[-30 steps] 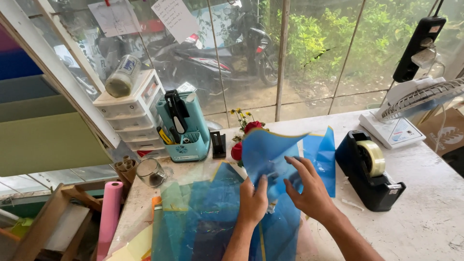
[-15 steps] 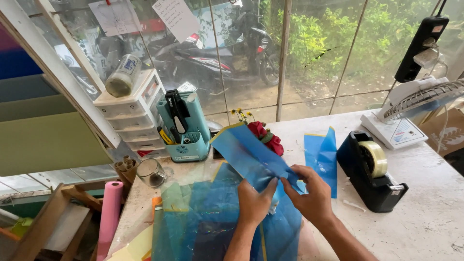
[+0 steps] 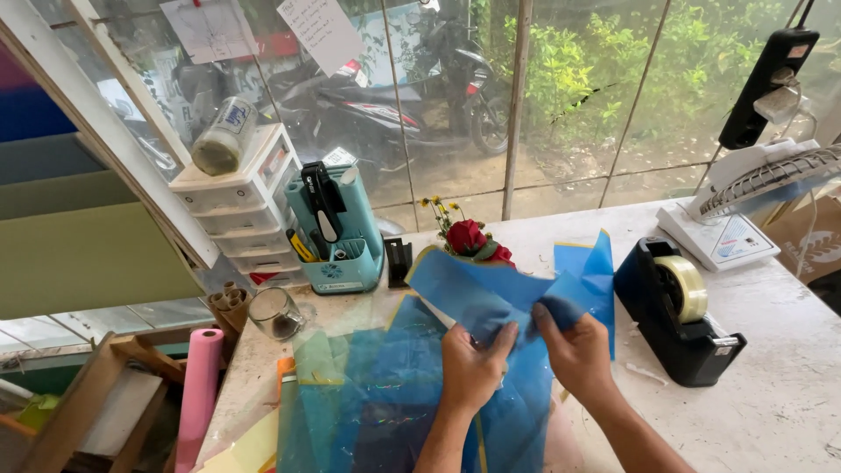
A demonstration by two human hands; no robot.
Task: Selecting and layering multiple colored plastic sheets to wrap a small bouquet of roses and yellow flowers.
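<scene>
Both hands meet at the centre of the frame, pinching a sheet of blue wrapping paper (image 3: 491, 293) that rises toward the red rose bouquet (image 3: 469, 238) lying just above them on the pale surface (image 3: 780, 403). The left hand (image 3: 471, 368) has its fingers closed on the lower fold, and the right hand (image 3: 574, 349) has its fingers closed on the gathered edge just beside it, thumb on top. The paper looks thin and crinkly, so folding it well likely means keeping both pinches close together, drawing the sheet taut before creasing, and keeping the fold clear of the flower heads. More translucent blue and green sheets (image 3: 377, 403) lie under the wrists at lower centre; lifting only the top one avoids dragging them. The black tape dispenser (image 3: 679, 311) stands near, right of centre.
</scene>
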